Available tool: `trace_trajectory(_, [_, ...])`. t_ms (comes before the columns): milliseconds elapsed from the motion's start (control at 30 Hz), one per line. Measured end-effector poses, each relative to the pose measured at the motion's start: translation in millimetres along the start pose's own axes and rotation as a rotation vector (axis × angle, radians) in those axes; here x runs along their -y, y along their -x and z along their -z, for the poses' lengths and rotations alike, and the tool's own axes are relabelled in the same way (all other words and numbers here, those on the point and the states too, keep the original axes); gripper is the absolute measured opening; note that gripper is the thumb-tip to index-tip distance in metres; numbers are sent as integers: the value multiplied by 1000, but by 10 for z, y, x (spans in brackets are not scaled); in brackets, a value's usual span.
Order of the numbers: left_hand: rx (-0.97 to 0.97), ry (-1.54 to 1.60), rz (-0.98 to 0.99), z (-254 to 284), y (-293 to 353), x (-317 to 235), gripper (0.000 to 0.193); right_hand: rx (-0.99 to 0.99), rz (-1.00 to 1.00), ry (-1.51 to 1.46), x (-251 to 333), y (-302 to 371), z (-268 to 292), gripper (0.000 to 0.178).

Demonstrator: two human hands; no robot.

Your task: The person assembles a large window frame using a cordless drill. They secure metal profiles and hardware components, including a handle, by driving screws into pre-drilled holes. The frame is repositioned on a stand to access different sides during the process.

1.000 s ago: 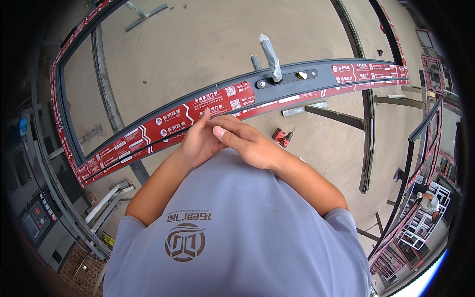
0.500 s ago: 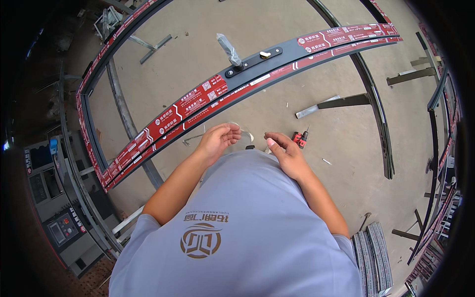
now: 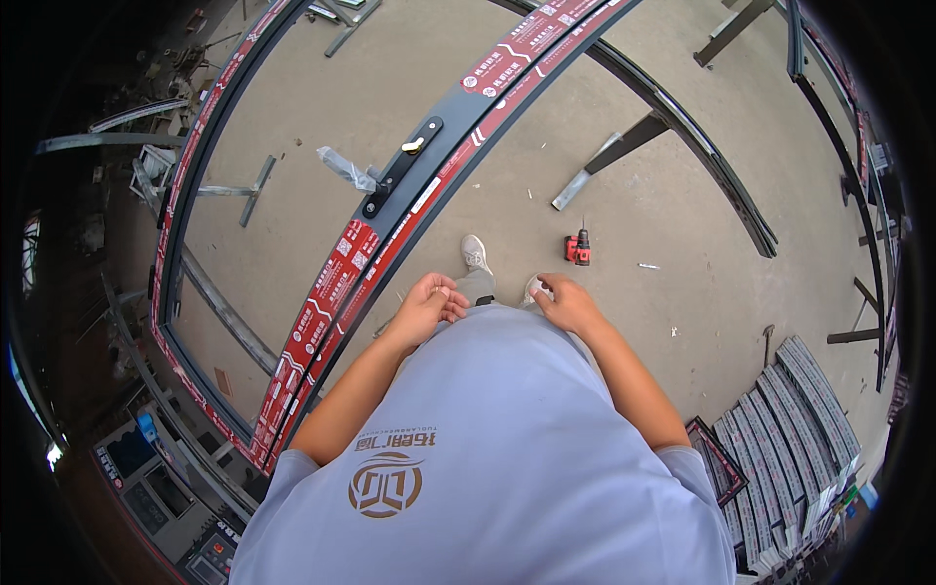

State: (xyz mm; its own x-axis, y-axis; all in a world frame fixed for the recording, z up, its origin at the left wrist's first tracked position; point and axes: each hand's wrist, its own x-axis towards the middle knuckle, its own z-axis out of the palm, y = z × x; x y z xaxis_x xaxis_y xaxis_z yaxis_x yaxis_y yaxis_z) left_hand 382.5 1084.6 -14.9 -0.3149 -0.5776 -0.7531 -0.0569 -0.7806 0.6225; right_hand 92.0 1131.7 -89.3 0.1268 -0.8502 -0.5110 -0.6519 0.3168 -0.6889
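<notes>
My left hand (image 3: 432, 304) hovers before my waist, empty, with its fingers loosely bent and not closed. Level with it on the other side, my right hand (image 3: 567, 302) is also empty, its thumb and fingers apart. Neither touches anything. Nearest to the left hand is a dark grey window or door frame (image 3: 453, 109) partly covered in red protective film. On its bar sits a black lock plate (image 3: 390, 185) with a handle (image 3: 346, 170) wrapped in clear plastic and a pale key-like knob (image 3: 413, 146).
A red and black cordless drill (image 3: 577, 248) lies on the floor ahead. Metal support stands (image 3: 629, 141) hold up long rails (image 3: 712, 146). Stacked profiles (image 3: 780, 448) lie at right, near a hammer-like tool (image 3: 768, 341). A grey machine (image 3: 161, 487) stands at lower left.
My view has swung to the right, so the frame and lock appear further left and more steeply slanted. The stacked profiles show more fully. Both hands stay empty before my waist.
</notes>
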Motion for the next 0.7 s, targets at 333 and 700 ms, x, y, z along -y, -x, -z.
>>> trace_trajectory(333, [174, -79, 231, 499, -1021, 879, 22, 67, -533, -125, -1382, -171, -460, 53])
trace_trajectory(700, [-62, 1, 353, 711, -592, 1681, 24, 92, -832, 53, -3997, -1753, -1230, 68])
